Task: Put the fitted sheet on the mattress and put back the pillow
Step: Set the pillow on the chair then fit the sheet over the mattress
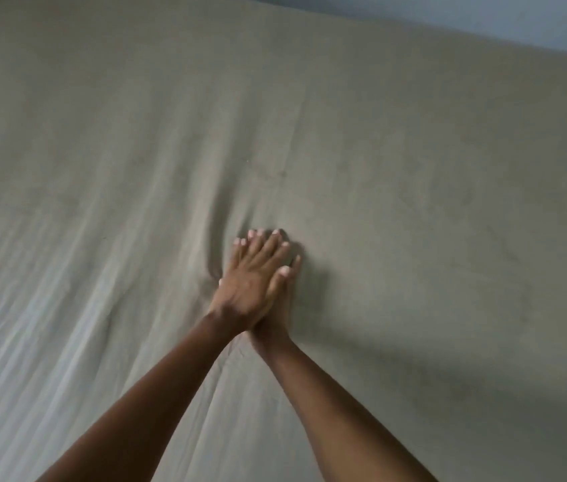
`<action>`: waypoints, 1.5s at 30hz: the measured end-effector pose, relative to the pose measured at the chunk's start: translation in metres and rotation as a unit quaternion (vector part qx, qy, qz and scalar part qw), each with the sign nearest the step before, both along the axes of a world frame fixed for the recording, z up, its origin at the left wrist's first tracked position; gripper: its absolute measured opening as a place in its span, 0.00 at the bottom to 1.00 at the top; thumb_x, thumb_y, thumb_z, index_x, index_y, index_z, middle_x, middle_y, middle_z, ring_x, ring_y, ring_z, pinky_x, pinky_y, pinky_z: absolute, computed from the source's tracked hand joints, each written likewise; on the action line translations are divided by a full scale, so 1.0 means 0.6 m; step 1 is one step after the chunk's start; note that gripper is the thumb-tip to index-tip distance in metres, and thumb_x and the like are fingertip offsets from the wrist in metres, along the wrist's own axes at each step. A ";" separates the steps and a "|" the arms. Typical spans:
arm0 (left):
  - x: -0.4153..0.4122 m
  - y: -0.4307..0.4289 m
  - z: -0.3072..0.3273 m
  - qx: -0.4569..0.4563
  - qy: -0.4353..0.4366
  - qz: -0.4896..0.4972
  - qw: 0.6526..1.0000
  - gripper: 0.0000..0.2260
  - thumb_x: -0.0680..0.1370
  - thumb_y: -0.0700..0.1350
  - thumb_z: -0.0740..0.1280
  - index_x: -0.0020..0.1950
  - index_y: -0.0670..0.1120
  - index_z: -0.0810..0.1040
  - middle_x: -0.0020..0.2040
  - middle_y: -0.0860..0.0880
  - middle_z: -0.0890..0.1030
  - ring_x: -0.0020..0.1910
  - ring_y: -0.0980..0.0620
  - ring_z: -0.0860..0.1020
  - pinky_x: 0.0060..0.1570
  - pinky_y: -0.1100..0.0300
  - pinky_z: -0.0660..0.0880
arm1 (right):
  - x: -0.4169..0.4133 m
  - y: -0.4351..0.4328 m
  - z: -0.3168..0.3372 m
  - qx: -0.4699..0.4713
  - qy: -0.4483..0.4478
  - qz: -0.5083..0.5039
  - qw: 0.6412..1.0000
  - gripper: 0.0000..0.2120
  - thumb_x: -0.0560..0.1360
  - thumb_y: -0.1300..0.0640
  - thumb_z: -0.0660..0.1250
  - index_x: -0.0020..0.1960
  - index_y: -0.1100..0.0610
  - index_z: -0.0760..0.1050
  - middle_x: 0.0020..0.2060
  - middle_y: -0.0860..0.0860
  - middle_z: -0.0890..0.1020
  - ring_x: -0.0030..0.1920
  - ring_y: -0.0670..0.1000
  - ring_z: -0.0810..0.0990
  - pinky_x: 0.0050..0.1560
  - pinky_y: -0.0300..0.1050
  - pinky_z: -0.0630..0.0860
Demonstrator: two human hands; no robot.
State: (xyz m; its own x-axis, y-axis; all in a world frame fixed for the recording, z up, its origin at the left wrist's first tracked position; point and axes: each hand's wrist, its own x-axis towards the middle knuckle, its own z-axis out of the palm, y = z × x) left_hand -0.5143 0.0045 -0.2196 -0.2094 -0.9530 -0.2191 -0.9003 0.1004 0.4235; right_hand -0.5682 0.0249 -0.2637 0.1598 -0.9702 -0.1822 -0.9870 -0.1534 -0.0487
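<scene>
Head view. The left hand [249, 283] lies across the back of the right hand [277, 307], both palm-down on the grey-beige fitted sheet [414, 203] near mid-frame. Each grip is spread flat, fingers straight, pinching nothing. The sheet covers the whole visible bed surface; creases fan out from the hands toward the lower left. A bluish wall [525, 19] borders the far edge.

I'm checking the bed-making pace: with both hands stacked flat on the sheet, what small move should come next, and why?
Probably slide both hands leftward, pressing flat. The left hand lies over the right hand on the fitted sheet. Creases bunch just left of the hands and run down that side, while the right side looks smooth.
</scene>
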 end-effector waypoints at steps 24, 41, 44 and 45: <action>0.333 -0.195 -0.048 -0.140 -0.138 -0.081 0.977 0.24 0.80 0.50 0.48 0.77 0.46 0.56 0.77 0.50 0.56 0.76 0.49 0.54 0.73 0.50 0.52 | 0.079 -0.246 0.012 -0.064 -0.042 -0.270 0.960 0.36 0.75 0.39 0.49 0.75 0.62 0.58 0.75 0.58 0.58 0.76 0.62 0.52 0.70 0.70 0.46; 0.397 -0.207 -0.067 -0.145 -0.105 0.093 0.979 0.26 0.78 0.51 0.49 0.77 0.50 0.57 0.77 0.50 0.57 0.76 0.45 0.52 0.73 0.44 0.46 | 0.167 -0.403 0.027 -0.140 -0.058 -0.186 0.971 0.39 0.73 0.40 0.47 0.73 0.67 0.59 0.74 0.63 0.59 0.75 0.63 0.55 0.72 0.68 0.46; 0.401 -0.208 -0.076 -0.150 -0.074 0.089 0.982 0.26 0.78 0.51 0.49 0.77 0.49 0.57 0.77 0.49 0.56 0.76 0.45 0.51 0.73 0.45 0.45 | 0.140 -0.425 0.033 -0.052 -0.036 -0.263 0.963 0.37 0.75 0.39 0.45 0.77 0.60 0.51 0.77 0.56 0.49 0.76 0.60 0.45 0.72 0.67 0.43; 0.403 -0.207 -0.076 -0.149 -0.061 0.089 0.983 0.26 0.79 0.50 0.49 0.77 0.48 0.57 0.77 0.49 0.56 0.76 0.45 0.51 0.74 0.45 0.44 | 0.165 -0.420 0.030 -0.058 -0.029 -0.228 0.971 0.34 0.77 0.40 0.47 0.77 0.56 0.50 0.77 0.53 0.49 0.76 0.60 0.44 0.71 0.68 0.41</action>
